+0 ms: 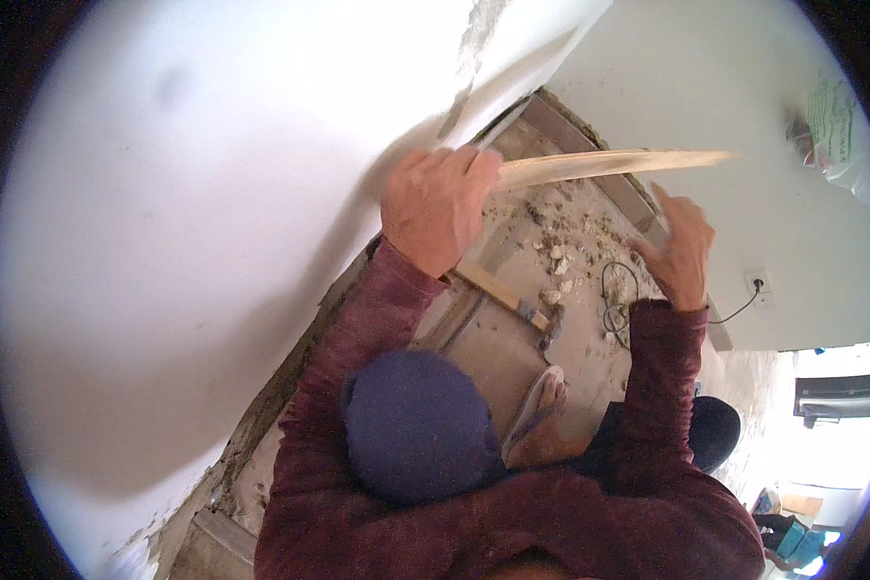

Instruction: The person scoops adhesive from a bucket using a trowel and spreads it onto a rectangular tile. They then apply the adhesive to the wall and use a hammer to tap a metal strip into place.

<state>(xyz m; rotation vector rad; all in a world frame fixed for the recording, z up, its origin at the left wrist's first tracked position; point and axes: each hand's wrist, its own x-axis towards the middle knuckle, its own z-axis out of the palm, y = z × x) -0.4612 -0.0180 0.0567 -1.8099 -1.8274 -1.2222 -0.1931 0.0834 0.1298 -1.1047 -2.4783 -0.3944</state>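
Observation:
My left hand [442, 208], near the white wall, is closed around one end of a long, pale wooden strip [609, 166]. The strip reaches out to the right above the floor and tapers toward its far tip. Below that tip, my right hand [681, 246] is raised with thumb and fingers apart, holding nothing; a small gap separates it from the wood. A hammer [498, 293] with a wooden handle lies on the floor between my arms, its dark head toward the right.
Rubble [561, 251] is scattered over the dusty floor. A black cord [617, 300] loops beside it; another stretch runs to a wall outlet [760, 288]. Walls stand at left and right, with a rough broken edge [333, 300] along the left base. A plastic bag [841, 140] is at the far right.

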